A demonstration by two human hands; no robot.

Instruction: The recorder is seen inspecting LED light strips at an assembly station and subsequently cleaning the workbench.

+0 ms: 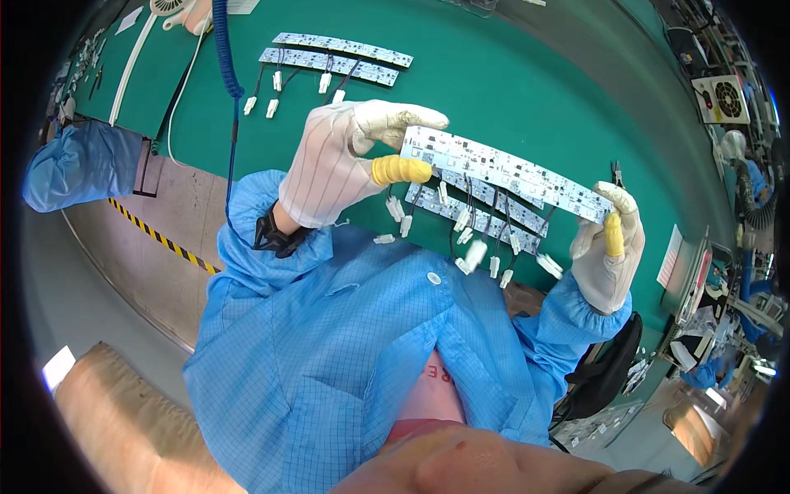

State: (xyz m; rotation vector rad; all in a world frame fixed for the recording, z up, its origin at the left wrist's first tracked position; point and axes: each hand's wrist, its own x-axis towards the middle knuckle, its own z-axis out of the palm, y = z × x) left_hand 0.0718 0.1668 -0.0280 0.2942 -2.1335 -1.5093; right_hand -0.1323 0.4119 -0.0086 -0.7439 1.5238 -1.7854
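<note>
The left hand (346, 160) in a white glove is raised at centre frame, fingers pinched; the gloved right hand (611, 247) is pinched at the right.

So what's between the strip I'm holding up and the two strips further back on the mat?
In the head view, only bare green mat lies between the held strip and the two far strips.

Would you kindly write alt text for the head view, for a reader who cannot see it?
Two white-gloved hands, left hand and right hand, hold a long white circuit strip by its ends above a green mat. More strips with white connectors lie on the mat.
</note>
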